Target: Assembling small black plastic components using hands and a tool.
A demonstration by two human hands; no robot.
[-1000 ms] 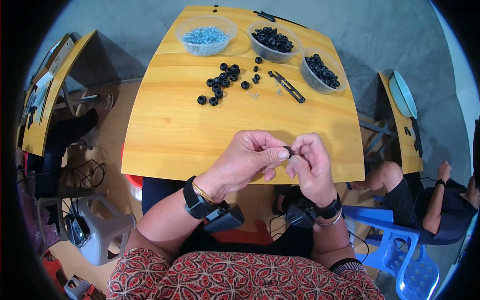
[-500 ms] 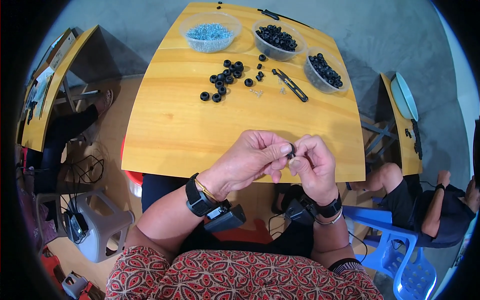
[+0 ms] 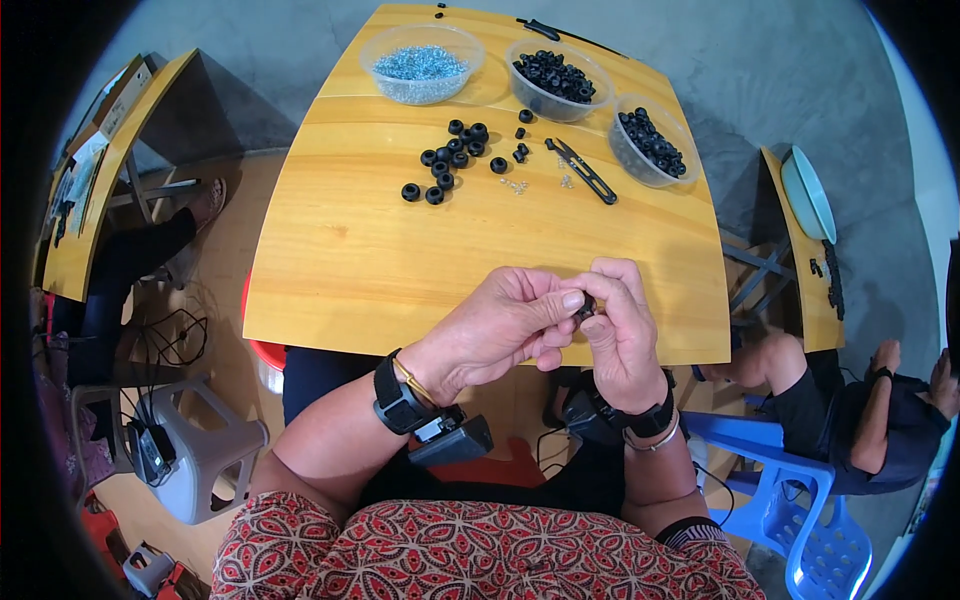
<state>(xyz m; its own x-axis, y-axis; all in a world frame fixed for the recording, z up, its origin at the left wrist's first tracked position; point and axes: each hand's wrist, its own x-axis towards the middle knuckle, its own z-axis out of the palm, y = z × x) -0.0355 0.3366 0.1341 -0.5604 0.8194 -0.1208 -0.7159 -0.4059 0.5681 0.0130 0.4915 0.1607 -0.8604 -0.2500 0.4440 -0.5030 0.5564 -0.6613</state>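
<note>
My left hand (image 3: 515, 322) pinches a small black part (image 3: 584, 307) between thumb and forefinger, just above the table's near edge. My right hand (image 3: 620, 322) is closed against the same part from the other side, its bent fingers touching it and partly covering it. Farther up the table lies a loose group of round black pieces with holes (image 3: 441, 168), with smaller black pieces (image 3: 520, 152) to their right. Black thread snips (image 3: 582, 171) rest slantwise beside them. Tiny clear bits (image 3: 515, 186) are scattered close by.
Along the wooden table's (image 3: 330, 280) far side stand a clear bowl of small bluish clear bits (image 3: 421, 65) and two bowls of black parts (image 3: 552, 78) (image 3: 652, 142). A dark-handled tool (image 3: 541, 29) lies behind. A blue plastic chair (image 3: 770, 480) and a seated person (image 3: 875, 420) are at right.
My right hand's fingers have shifted up and over the black part, and the thumb has moved slightly. My left hand keeps its pinch almost in place.
</note>
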